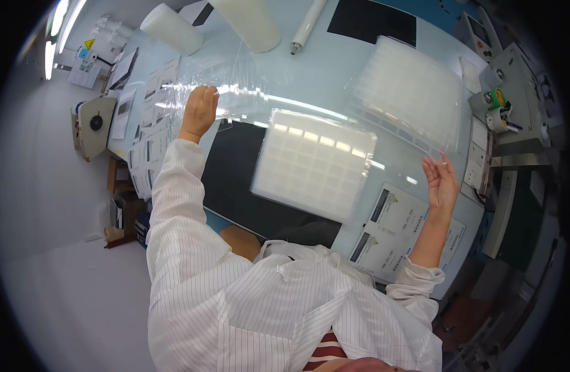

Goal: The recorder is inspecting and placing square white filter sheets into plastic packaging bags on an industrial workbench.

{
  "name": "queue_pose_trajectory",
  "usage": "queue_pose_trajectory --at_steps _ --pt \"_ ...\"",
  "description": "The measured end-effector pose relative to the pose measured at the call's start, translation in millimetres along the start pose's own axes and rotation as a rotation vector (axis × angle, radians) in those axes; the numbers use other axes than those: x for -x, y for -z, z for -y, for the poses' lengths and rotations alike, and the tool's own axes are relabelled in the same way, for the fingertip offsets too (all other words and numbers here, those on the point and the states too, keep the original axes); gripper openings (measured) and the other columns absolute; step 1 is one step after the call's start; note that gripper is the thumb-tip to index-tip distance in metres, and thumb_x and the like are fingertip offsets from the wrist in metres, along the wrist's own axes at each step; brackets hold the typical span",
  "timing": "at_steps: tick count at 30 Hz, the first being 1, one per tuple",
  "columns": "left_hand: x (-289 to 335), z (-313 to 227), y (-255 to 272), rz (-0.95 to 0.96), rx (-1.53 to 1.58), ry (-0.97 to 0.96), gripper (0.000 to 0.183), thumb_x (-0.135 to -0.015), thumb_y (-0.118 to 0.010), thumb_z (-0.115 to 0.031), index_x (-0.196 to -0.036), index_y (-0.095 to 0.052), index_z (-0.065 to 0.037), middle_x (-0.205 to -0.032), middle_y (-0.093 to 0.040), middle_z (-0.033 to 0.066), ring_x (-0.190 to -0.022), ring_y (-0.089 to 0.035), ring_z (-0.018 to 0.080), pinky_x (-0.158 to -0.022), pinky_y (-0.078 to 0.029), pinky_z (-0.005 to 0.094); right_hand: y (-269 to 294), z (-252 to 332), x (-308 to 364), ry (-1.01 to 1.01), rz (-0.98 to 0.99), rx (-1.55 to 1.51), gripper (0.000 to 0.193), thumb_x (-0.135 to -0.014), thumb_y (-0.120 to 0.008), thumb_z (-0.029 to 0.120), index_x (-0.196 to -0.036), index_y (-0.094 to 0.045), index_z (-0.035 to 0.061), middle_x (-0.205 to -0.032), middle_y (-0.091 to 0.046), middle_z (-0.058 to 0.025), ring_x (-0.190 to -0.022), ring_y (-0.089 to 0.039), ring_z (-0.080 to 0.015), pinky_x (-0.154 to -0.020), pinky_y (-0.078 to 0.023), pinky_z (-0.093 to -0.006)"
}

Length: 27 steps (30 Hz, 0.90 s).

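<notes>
My left hand [200, 111] is closed at the edge of a crumpled pile of clear plastic bags [235, 77], with its fingertips on the film. My right hand [442, 183] has its fingers curled and its fingertips pinched at the near right corner of clear plastic film around a stack of translucent gridded sheets [412, 87]. Between my hands lies a second block of whitish gridded sheets [316, 164] in clear film, partly on a black mat [232, 167]. Neither hand touches this middle block.
Two white rolls [171, 30] [248, 22] and a metal-ended roller [306, 28] are at the back. Printed sheets [150, 155] line the left edge; printed labels [390, 229] lie at the near right. A tape dispenser [94, 127] stands left, a pen cup [500, 119] right.
</notes>
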<state>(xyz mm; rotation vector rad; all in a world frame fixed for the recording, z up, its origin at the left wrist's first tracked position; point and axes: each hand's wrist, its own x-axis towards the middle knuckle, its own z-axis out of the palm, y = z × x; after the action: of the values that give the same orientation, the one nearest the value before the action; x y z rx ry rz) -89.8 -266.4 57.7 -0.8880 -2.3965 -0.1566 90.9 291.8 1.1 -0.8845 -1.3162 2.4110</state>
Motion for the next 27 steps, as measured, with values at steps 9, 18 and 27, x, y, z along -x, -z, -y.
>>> queue_pose_trajectory --at_steps 9,18,27 --pt "-36 -105 -115 0.182 0.853 0.78 0.033 -0.092 -0.061 -0.028 -0.108 -0.064 0.002 -0.089 -0.067 0.0127 -0.077 -0.065 0.0209 -0.071 -0.051 0.0289 -31 -3 64 -0.119 0.083 0.051 0.054 -0.094 -0.048 -0.001 -0.143 -0.027 -0.0022 -0.094 -0.065 -0.0204 -0.083 -0.069 -0.0278 -0.077 -0.06 -0.0341" --pt "-82 -192 -101 0.414 1.13 0.81 0.024 -0.093 -0.056 -0.022 -0.092 -0.064 0.001 -0.063 -0.055 0.004 -0.055 -0.049 0.0097 -0.052 -0.04 0.0241 -21 -9 104 -0.167 0.175 0.191 0.064 -0.092 -0.052 0.002 -0.149 -0.023 0.0094 -0.084 -0.065 -0.0127 -0.068 -0.065 -0.0165 -0.062 -0.058 -0.0281" --pt "110 -205 -28 0.116 0.74 0.904 0.017 -0.097 -0.053 -0.015 -0.089 -0.059 0.0 -0.06 -0.049 -0.0011 -0.052 -0.044 0.0048 -0.049 -0.035 0.0209 -21 -96 144 -0.33 0.4 0.493 0.065 -0.09 -0.051 0.001 -0.149 -0.026 0.0156 -0.073 -0.059 -0.004 -0.061 -0.057 -0.0095 -0.059 -0.051 -0.0241"
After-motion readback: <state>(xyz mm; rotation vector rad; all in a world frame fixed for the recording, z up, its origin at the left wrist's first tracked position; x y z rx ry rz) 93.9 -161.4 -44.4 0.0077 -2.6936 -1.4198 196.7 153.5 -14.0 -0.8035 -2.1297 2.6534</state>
